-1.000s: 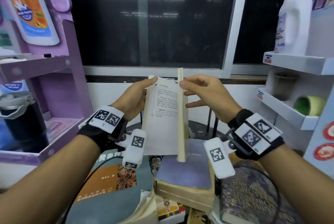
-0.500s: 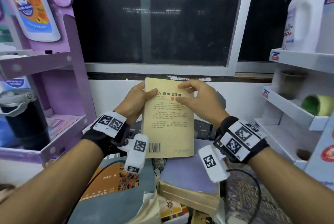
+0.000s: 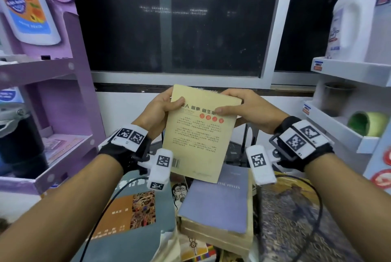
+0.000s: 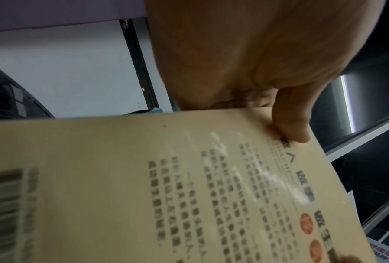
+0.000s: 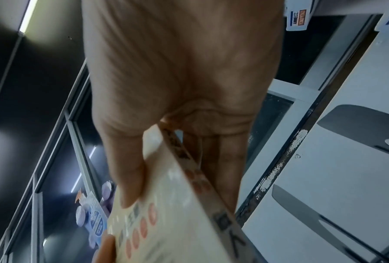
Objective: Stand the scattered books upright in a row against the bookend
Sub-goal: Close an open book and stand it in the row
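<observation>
Hands hold one yellow book (image 3: 198, 135) up in the air, closed, with its back cover facing the person. The left hand (image 3: 160, 113) grips the top left edge, thumb pressed on the cover and fingers curled behind. The right hand (image 3: 249, 109) pinches the top right corner, thumb in front and fingers behind. Under the yellow book, more books lie flat in a messy pile: a purple book (image 3: 218, 204), a grey and orange book (image 3: 131, 219), and a dark patterned book (image 3: 296, 219). A purple shelf (image 3: 63, 101) stands to the left and a white shelf (image 3: 349, 71) to the right.
</observation>
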{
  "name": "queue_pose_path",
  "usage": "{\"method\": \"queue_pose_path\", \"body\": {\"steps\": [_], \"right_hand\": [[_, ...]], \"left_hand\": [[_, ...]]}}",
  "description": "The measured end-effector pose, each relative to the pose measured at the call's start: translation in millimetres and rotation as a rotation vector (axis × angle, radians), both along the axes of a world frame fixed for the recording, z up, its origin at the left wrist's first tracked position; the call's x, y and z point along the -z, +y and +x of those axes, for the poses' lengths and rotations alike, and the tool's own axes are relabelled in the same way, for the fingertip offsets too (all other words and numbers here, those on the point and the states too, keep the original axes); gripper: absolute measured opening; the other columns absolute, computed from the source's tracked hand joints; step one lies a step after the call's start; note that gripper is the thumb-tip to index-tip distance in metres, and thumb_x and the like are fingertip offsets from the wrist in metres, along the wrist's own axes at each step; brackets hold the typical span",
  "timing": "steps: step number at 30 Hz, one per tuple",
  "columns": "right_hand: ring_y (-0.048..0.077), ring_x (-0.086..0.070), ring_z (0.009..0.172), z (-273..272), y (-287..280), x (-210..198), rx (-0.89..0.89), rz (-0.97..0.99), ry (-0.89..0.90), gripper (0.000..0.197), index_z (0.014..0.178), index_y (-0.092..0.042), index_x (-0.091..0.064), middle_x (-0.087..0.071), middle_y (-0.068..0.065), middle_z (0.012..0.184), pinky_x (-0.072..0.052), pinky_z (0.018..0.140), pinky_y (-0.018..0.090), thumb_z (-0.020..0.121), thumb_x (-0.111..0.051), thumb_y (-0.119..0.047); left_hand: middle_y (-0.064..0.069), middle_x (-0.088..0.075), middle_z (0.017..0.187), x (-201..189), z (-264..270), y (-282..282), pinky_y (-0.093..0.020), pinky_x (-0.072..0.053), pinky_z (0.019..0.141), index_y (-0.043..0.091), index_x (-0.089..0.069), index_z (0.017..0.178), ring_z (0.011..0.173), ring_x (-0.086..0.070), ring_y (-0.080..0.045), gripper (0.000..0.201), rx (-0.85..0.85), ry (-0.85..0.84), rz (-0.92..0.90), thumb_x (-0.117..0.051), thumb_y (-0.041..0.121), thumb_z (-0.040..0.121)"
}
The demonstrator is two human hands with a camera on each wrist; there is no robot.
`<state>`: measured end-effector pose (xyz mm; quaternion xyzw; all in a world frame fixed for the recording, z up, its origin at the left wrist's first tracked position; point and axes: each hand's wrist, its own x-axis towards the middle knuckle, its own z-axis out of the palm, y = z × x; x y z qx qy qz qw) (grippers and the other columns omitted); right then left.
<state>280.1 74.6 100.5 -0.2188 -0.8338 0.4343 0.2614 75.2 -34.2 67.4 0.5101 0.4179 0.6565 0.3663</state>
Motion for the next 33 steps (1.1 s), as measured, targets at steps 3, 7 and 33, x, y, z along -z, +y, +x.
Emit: {"method": "queue_pose_path", "body": {"steps": [3,7,33], "right_hand": [[0.020,-0.072,0.093,5,-2,-6,-0.046,0.003,-0.071,0.025,0.112,-0.015,-0.062,-0.074,0.003,0.102,-0.061,0.072,0.041,0.088,-0.068,-0.018],[0.020,-0.073,0.090,8,-6,-10,-0.075,0.059,-0.133,0.030,0.111,-0.013,-0.059,-0.073,0.005,0.103,-0.061,0.070,0.044,0.084,-0.071,-0.008],[0.023,-0.068,0.091,-89,34,19,0.402,0.362,-0.025,0.020,0.100,-0.014,-0.059,-0.069,0.006,0.109,-0.061,0.067,0.037,0.083,-0.070,-0.016]], "left_hand": [[-0.013,-0.071,0.106,-4,-1,5,-0.034,-0.058,0.072,0.002,-0.053,0.126,0.091,-0.070,-0.026,0.030,0.023,0.004,-0.007,-0.043,0.003,0.097],[-0.014,-0.070,0.109,-6,-5,11,-0.034,-0.058,0.072,0.001,-0.053,0.127,0.092,-0.070,-0.026,0.031,0.049,0.057,-0.036,-0.042,0.003,0.098],[-0.008,-0.055,0.134,31,-75,68,-0.031,-0.042,0.091,0.009,-0.054,0.131,0.108,-0.054,-0.021,0.038,-0.545,0.313,-0.334,-0.057,0.012,0.093]]}}
